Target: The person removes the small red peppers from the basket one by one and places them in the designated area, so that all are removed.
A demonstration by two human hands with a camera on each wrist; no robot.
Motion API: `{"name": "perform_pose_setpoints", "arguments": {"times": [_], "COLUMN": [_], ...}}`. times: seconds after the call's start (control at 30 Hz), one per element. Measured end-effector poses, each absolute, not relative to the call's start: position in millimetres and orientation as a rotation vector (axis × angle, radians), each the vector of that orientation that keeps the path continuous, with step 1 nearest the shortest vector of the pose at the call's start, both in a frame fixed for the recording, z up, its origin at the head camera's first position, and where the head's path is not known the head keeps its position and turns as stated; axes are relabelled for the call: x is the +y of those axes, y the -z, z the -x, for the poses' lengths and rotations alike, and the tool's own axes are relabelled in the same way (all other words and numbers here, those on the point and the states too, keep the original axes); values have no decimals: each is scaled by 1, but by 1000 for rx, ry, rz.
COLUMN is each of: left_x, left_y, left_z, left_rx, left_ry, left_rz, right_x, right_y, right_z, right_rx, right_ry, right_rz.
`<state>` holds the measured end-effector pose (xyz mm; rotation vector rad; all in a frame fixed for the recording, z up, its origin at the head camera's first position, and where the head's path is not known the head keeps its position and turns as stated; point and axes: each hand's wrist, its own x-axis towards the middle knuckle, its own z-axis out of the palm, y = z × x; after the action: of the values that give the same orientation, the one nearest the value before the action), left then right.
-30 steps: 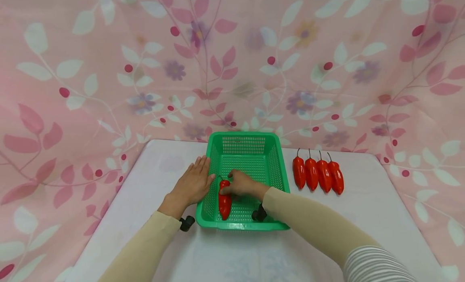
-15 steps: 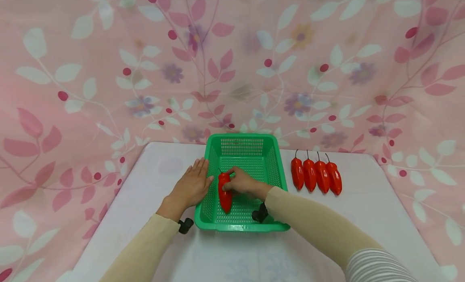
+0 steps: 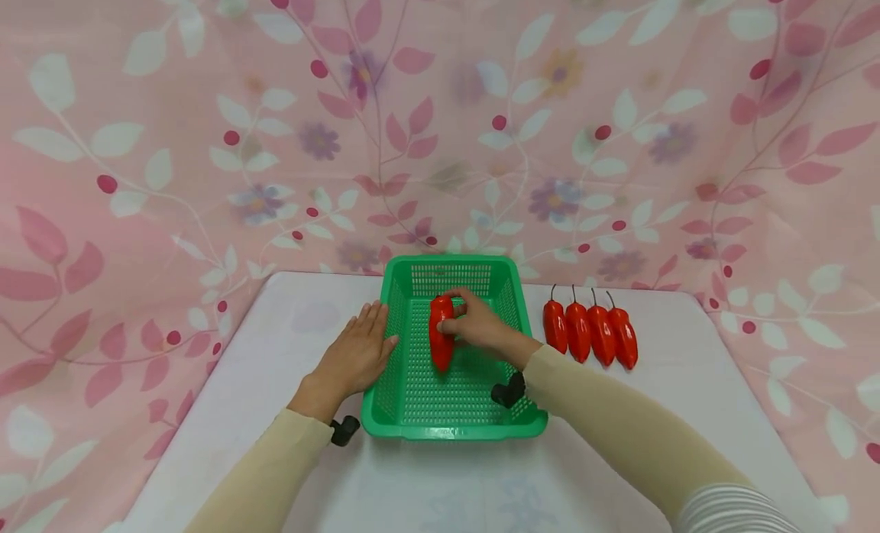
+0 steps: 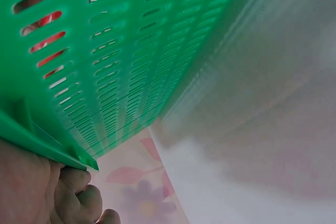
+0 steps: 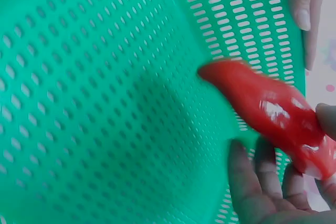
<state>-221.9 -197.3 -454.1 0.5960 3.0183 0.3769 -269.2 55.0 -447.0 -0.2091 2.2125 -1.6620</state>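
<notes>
A glossy red chili pepper point(image 3: 441, 342) hangs over the inside of the green plastic basket point(image 3: 454, 433), its pointed end toward me. My right hand point(image 3: 481, 326) pinches it near the stem end between thumb and fingers. In the right wrist view the pepper point(image 5: 270, 109) is apart from the mesh floor, and some fingers of the right hand point(image 5: 273, 198) stand spread below it. My left hand point(image 3: 354, 353) rests with straight fingers on the basket's left rim. The left wrist view has that hand point(image 4: 68, 192) against the rim, beside the slotted wall point(image 4: 131, 56).
Several red chili peppers point(image 3: 579, 333) lie side by side to the right of the basket, stems pointing away. A white cloth point(image 3: 275, 350) covers the table. Behind it hangs a pink floral curtain point(image 3: 440, 136). A small black device point(image 3: 509, 391) sits at my right wrist.
My right hand has lifted the chili pepper from the basket's left side and moved it right and away from me. The left hand stays on the rim. The head view has shifted slightly.
</notes>
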Motion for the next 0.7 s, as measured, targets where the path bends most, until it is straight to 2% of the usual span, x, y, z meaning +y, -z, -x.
{"name": "perform_pose_setpoints", "arguments": {"times": [0.27,0.7], "left_x": [-197,-197], "left_y": [454,456], "left_z": [221,222], "left_rx": [3004,2994], "left_ry": [-400,-404], "left_rz": [-594,-589], "right_x": [70,101], "right_y": [427,407], "right_z": [265,256], "right_rx": [2603,2645], "right_ry": [1394,1433], "right_rz": [365,335]}}
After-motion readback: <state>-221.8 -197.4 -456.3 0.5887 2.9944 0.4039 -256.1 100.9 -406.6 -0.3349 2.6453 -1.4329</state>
